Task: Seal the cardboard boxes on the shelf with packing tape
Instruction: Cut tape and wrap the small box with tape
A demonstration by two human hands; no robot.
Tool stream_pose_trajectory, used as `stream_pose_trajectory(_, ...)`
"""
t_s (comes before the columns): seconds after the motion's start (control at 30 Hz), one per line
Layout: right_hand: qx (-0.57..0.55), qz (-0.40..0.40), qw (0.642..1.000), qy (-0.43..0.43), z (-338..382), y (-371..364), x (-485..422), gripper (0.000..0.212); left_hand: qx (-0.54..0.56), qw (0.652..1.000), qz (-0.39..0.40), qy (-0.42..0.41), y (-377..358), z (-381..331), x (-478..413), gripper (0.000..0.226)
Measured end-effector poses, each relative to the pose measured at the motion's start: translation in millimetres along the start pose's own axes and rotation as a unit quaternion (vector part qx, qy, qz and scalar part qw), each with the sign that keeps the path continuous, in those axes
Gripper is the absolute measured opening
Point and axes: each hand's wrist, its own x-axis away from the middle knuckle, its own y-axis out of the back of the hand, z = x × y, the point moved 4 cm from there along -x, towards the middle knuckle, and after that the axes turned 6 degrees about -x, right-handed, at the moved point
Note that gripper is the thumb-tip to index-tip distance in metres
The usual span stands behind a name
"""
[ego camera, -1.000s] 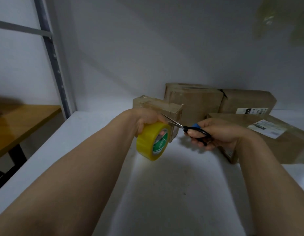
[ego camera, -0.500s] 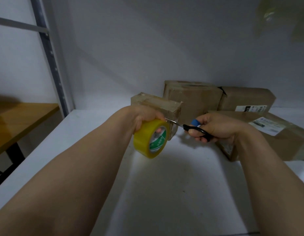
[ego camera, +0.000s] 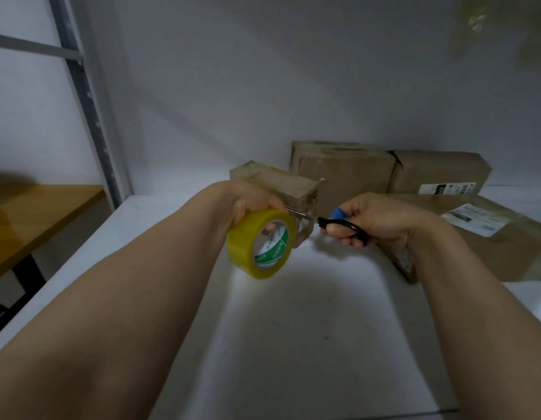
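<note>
Observed on the white shelf board (ego camera: 293,344): four cardboard boxes, grouped at the rear and right. The left hand (ego camera: 251,201) grips a roll of yellow packing tape (ego camera: 248,247) with a green and white printed core. The palm lies over the top of the roll, and one fingertip (ego camera: 270,227) shows inside the core opening. The roll is held on edge, clear of the shelf surface, directly in front of a small brown cardboard box (ego camera: 278,183) that sits at an angle to the shelf edge. The right hand (ego camera: 381,216) holds a pair of black-handled scissors (ego camera: 352,227), its fingers curled through the loops; a blue wrap (ego camera: 337,212) covers one finger. The metal blades (ego camera: 298,213) point left, lie close together and reach the gap between the roll and the near end of the small box. Whether a strip of tape lies between the blades cannot be determined. Behind the small box stand a taller brown cardboard box (ego camera: 345,171) and, just beside it to the right, a brown cardboard box with a printed label (ego camera: 439,171). A large flat brown cardboard box (ego camera: 511,253) bearing a white shipping label (ego camera: 471,219) lies at the right, partly behind the right forearm. A grey perforated metal upright (ego camera: 87,101) stands at the left rear corner of the shelf, and a wooden tabletop (ego camera: 35,213) lies beyond it.
</note>
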Motion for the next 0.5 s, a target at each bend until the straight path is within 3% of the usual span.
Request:
stream_pose_trajectory(0.1, -0.006, 0.001, 1.0, 0.005, 0, -4, -2, 0.057, -0.031, 0.999, -0.009, -0.004, 8, 0, 1, 0.011)
stream_pose_trajectory(0.5, -0.022, 0.015, 0.999, 0.044, -3, -26, -3, 0.073, -0.064, 0.998, 0.013, 0.004, 16, 9, -1, 0.014)
